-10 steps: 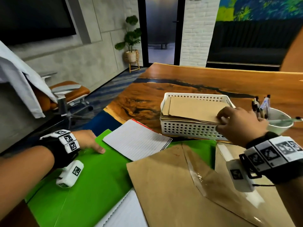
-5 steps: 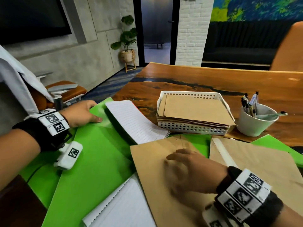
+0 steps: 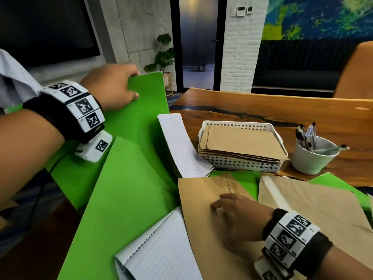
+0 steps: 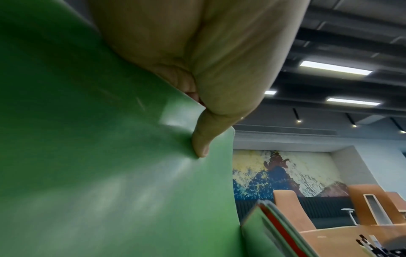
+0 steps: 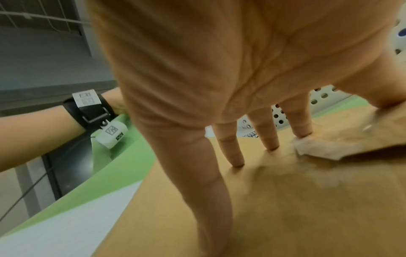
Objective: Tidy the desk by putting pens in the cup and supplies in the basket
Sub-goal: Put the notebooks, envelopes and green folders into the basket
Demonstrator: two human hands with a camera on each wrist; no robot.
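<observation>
i'm pinching the glossy green plastic folder (image 3: 139, 118) up with my left hand (image 3: 113, 87), right hand (image 3: 238, 217) pressing straight-fingered on the brown paper envelope (image 3: 203, 235), basket next.

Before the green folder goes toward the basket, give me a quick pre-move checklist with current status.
1. Left hand grips green folder at its top edge: ok.
2. Folder free of load: not ok, lined notepad leans on it.
3. Right hand pressing brown envelope flat: ok.
4. Room in white basket: cannot tell, envelopes stacked to the rim.
5. Pens in cup: ok.
</observation>
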